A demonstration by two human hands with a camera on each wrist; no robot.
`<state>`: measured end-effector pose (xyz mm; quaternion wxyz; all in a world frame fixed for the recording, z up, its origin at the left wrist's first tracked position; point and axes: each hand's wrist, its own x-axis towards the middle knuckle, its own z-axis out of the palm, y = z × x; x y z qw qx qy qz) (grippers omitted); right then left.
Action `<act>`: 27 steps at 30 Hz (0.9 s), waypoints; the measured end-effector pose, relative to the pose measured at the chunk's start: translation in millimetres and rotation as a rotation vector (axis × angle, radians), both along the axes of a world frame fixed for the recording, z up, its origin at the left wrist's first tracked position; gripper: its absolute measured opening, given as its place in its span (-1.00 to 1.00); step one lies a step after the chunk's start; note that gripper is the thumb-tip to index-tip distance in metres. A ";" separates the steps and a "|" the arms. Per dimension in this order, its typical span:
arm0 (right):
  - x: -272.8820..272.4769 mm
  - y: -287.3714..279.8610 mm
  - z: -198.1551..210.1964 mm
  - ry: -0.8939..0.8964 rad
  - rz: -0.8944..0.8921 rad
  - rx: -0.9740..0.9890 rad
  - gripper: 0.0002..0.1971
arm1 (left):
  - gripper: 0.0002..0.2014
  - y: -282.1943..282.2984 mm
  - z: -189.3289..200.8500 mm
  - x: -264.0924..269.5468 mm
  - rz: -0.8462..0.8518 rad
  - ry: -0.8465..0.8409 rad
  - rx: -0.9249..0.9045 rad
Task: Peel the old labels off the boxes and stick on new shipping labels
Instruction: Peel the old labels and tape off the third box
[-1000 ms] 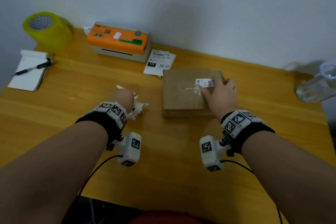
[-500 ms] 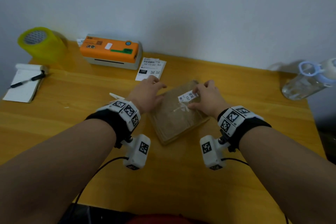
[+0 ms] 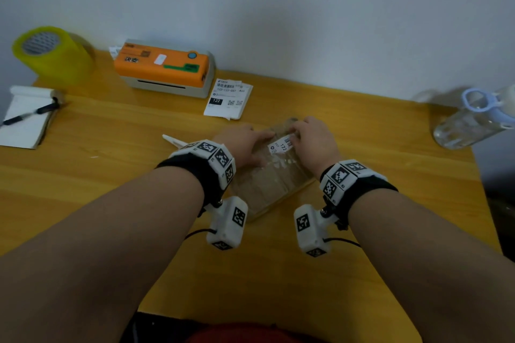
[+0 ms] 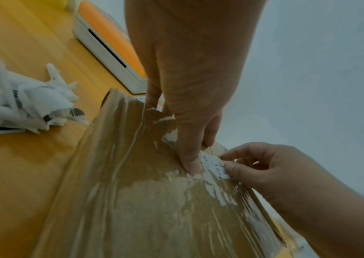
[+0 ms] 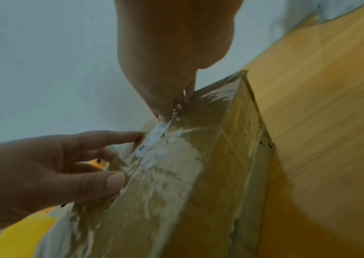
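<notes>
One cardboard box (image 3: 267, 184) is seen lying flat on the yellow wooden counter (image 3: 111, 164), turned at an angle between the two hands, its taped top streaked with torn white paper residue. One remnant of the old label (image 3: 281, 145), printed with "122" and a barcode, is left on the far part of the top. The left hand (image 3: 245, 145) is laid on the box with its fingers extended, one fingertip (image 4: 190, 164) pressed down just beside the remnant. The right hand (image 3: 312, 139) is closed on the remnant's right edge, which is pinched between thumb and fingers. One pile of crumpled peeled scraps (image 4: 22, 104) is seen on the counter left of the box. Behind the box, a small stack of new shipping labels (image 3: 228, 99) is laid beside one orange-topped label printer (image 3: 164, 67). One roll of yellow tape (image 3: 53, 53), one notepad (image 3: 25, 120) carrying one black pen (image 3: 30, 114), and one clear water bottle (image 3: 473, 122) lying on its side are also counted; what the bottle holds cannot be told.
</notes>
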<state>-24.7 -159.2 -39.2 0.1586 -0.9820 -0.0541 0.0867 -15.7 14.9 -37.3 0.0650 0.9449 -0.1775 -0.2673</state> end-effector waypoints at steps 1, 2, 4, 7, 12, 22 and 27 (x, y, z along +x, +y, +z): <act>1.4 -1.3 0.0 0.018 0.003 -0.001 -0.79 | -0.25 0.3 -0.5 0.6 0.003 0.005 -0.005; 2.8 -2.8 -0.3 0.033 0.006 -0.003 -0.79 | -0.25 0.4 -0.8 1.2 0.005 0.008 -0.007; 5.4 -4.9 -0.5 0.058 0.006 0.000 -0.81 | -0.25 -0.1 -0.9 2.3 0.009 0.005 -0.009; 10.8 -3.6 -2.1 0.092 -0.003 0.017 -0.89 | -0.26 -0.5 -0.3 2.9 0.019 0.008 -0.014; 14.1 -4.8 -5.6 0.116 -0.025 0.028 -0.96 | -0.26 -0.4 -0.5 4.2 0.030 0.021 -0.031; 3.6 -8.7 -7.5 0.002 0.037 -0.009 -0.75 | -0.28 0.3 -0.3 1.8 0.059 0.037 -0.056; 12.7 -1.6 -5.9 0.002 0.029 -0.050 -0.82 | -0.29 0.0 1.6 0.8 0.059 0.036 -0.051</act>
